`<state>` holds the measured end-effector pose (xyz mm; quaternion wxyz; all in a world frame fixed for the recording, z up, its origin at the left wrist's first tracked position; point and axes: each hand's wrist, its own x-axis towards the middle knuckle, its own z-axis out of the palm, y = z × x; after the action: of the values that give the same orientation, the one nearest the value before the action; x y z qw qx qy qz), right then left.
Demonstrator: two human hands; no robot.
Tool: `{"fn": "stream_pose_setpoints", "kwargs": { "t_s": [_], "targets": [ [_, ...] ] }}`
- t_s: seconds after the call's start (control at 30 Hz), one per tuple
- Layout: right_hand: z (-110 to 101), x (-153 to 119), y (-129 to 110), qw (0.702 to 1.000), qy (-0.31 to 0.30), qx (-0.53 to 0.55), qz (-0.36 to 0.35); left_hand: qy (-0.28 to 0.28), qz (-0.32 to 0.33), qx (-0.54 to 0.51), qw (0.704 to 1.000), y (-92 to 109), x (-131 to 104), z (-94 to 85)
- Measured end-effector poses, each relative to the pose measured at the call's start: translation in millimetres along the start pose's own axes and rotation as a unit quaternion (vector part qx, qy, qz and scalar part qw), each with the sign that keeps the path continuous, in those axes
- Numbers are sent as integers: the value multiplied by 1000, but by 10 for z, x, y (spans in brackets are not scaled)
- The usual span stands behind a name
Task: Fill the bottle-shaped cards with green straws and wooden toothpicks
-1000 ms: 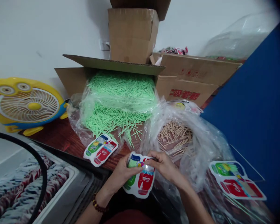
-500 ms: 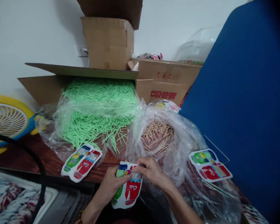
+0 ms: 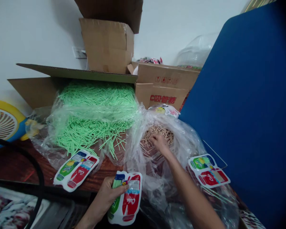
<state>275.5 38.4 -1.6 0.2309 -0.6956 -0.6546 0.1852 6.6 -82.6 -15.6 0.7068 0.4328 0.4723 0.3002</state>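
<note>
My left hand [image 3: 111, 194] grips a bottle-shaped plastic pouch [image 3: 131, 200], thumb across its front. The pouch has a green panel and a red Cola panel, with green sticks showing on the green side. My right hand [image 3: 159, 142] is at the pile of thin brown sticks [image 3: 154, 131] in an open clear plastic bag [image 3: 181, 140]. Its fingers are bent and closed over the sticks; what is between them is hidden. To the left of that bag lies a large heap of thin green sticks [image 3: 95, 124], partly under clear plastic.
Similar pouches lie on either side: a left pouch [image 3: 76, 170] on the wooden table [image 3: 21, 165] and a right pouch [image 3: 208, 170] on plastic. Cardboard boxes [image 3: 107, 44] stand behind. A fan [image 3: 7, 122] and black cable [image 3: 35, 168] are at left; a blue panel [image 3: 248, 121] rises at right.
My right hand has let go of the pouch and moved up and forward to the brown sticks. My left hand keeps the pouch, slightly lower. The view has shifted a little.
</note>
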Motion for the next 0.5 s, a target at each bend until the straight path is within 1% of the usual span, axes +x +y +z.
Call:
{"fn": "stream_pose_setpoints", "kwargs": {
  "t_s": [0.1,0.2,0.33,0.5],
  "targets": [
    [29,381,-20,996,23,-71,47,16,0,-1,1000,-18,-9,28],
    [162,599,-126,988,22,-126,83,31,-5,-9,999,-28,3,21],
    [335,724,-230,976,3,-178,125,39,-6,-12,999,-19,17,-17],
    [410,778,-253,967,-23,-210,142,42,-1,-24,999,-93,92,-71]
  ]
}}
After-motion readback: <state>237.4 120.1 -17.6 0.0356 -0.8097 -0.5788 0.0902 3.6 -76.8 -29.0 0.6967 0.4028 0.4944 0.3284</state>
